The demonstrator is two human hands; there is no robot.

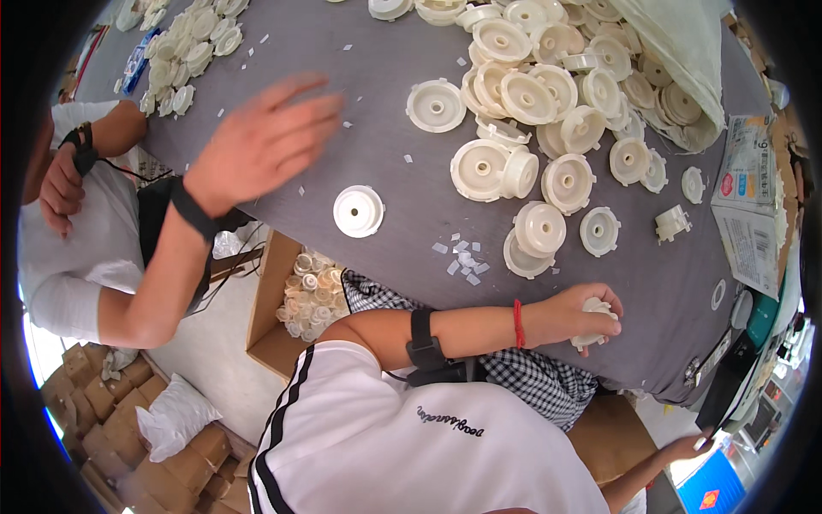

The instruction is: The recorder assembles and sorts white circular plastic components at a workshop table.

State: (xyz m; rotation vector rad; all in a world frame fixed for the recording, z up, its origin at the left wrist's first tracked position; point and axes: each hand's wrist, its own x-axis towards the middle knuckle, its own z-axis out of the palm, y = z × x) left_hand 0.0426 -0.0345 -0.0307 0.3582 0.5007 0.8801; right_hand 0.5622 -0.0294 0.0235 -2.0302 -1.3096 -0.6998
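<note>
My left hand (pixel 595 313), with a red string on its wrist, is closed around a white plastic flanged disc (pixel 589 330) near the table's front edge. The fingers cover part of the disc. At the lower right, my right hand (pixel 685 447) is off the table, its fingers drawn together by a dark edge. Something small and white shows at its fingertips, too small to name. Beyond my left hand lie several similar round discs (pixel 567 183) with raised hubs, some stacked. A small cluster of white chips (pixel 463 259) lies to the left of my left hand.
A co-worker's hand (pixel 265 141), blurred, hangs over the grey table (pixel 360 111) at left, above a single disc (pixel 358 211). A white sack (pixel 685 51) spills discs at the far right. An open carton (pixel 267 321) of small parts stands below the table edge.
</note>
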